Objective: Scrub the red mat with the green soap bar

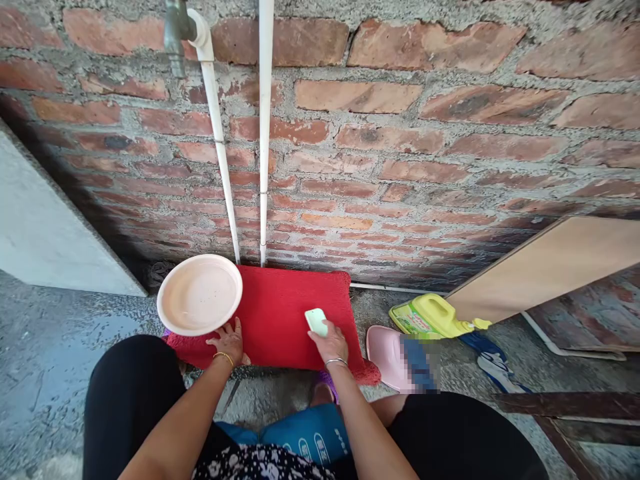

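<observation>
A red cloth or mat (285, 307) is spread over a low support in front of me, its edges hanging down. My left hand (229, 341) lies on its left part with the fingers spread, close to the rim of the basin. In my right hand (332, 343) is a pale green bar of soap (316, 321), gripped against the red cloth on the right side. The round pale pink basin (163, 308) stands on the far left end of the cloth. It looks shallowly filled, though I cannot tell how much.
A brick wall (360, 137) rises behind, with white pipes (265, 133) and a tap (175, 40). Right of the cloth are a pink scoop-like container (383, 353) and a yellow-green detergent jug (433, 315). Boards lean at left (50, 213) and right (550, 267). The concrete floor (120, 317) looks wet.
</observation>
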Motion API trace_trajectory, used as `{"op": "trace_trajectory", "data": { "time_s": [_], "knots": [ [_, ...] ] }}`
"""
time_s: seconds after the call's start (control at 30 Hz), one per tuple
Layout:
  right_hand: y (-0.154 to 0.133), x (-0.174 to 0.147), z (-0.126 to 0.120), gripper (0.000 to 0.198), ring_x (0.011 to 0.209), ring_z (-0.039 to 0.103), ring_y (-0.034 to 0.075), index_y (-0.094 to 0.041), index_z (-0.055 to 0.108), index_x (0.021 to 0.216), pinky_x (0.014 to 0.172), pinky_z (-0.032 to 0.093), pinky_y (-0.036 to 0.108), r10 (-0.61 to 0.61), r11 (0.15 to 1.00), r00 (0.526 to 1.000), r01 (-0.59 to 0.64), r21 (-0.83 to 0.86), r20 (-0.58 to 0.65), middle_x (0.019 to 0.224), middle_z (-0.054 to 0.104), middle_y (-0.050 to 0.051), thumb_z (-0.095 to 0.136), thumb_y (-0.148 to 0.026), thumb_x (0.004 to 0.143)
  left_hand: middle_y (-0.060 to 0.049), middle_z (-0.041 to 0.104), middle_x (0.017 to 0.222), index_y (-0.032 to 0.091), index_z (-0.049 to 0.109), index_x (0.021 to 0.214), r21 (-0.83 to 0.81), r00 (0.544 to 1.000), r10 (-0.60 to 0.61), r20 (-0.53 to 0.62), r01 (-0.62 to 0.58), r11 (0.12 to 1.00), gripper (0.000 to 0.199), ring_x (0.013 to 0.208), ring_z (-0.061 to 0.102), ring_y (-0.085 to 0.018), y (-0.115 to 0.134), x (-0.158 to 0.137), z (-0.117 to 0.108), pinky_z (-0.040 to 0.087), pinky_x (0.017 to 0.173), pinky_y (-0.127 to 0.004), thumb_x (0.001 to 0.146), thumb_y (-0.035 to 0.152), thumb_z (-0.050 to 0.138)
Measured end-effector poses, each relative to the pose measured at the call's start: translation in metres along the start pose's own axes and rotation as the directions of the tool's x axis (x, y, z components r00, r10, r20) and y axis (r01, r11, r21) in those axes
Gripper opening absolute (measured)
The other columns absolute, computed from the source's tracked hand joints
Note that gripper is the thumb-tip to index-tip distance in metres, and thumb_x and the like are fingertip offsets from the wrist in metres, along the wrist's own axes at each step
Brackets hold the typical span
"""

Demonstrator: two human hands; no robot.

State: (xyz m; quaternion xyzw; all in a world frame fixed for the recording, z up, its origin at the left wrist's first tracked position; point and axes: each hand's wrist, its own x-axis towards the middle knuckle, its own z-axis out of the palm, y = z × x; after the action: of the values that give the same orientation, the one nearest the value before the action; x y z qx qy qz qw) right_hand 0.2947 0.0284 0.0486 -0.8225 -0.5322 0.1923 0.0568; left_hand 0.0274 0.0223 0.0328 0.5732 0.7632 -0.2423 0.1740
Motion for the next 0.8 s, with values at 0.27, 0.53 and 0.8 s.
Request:
{"op": "trace_trajectory", "data": {
  "time_s": [0.27, 0.53, 0.8],
  "knots": [
    [0.011, -0.002, 0.004, 0.055, 0.096, 0.06, 0.027, -0.018, 0.054, 0.121, 0.082, 0.043, 0.036, 0.021, 0.998, 0.998, -0.018, 0.059, -0.064, 0.106, 0.061, 0.013, 0.059, -0.048, 0.075, -0.026, 0.027, 0.144, 0.024, 0.007, 0.149, -0.002, 1.0, 0.008, 0.014, -0.008, 1.0, 0.134, 0.128, 0.024, -0.052, -0.001, -0.005, -0.006, 0.032, 0.086, -0.074, 0.042, 0.046, 0.085],
    [-0.068, -0.055, 0.051, 0.054, 0.097, 0.056, 0.025, -0.028, 0.055, 0.12, 0.083, 0.04, 0.033, -0.485, 0.864, 0.851, 0.502, -0.042, 0.203, 0.109, 0.059, 0.008, 0.067, -0.042, 0.07, -0.027, 0.027, 0.145, 0.024, 0.007, 0.149, -0.017, 1.0, 0.027, 0.002, -0.027, 0.999, 0.137, 0.128, 0.024, -0.053, -0.003, -0.003, -0.003, 0.031, 0.085, -0.075, 0.039, 0.048, 0.085],
    [-0.021, -0.026, 0.025, 0.051, 0.098, 0.058, 0.025, -0.026, 0.056, 0.119, 0.083, 0.04, 0.033, -0.231, 0.968, 0.97, 0.237, -0.08, 0.078, 0.107, 0.061, 0.008, 0.064, -0.044, 0.072, -0.027, 0.025, 0.146, 0.025, 0.008, 0.149, -0.036, 1.0, 0.009, 0.024, -0.008, 0.999, 0.139, 0.129, 0.023, -0.053, -0.001, -0.003, -0.005, 0.031, 0.087, -0.074, 0.037, 0.045, 0.086]
  ]
}}
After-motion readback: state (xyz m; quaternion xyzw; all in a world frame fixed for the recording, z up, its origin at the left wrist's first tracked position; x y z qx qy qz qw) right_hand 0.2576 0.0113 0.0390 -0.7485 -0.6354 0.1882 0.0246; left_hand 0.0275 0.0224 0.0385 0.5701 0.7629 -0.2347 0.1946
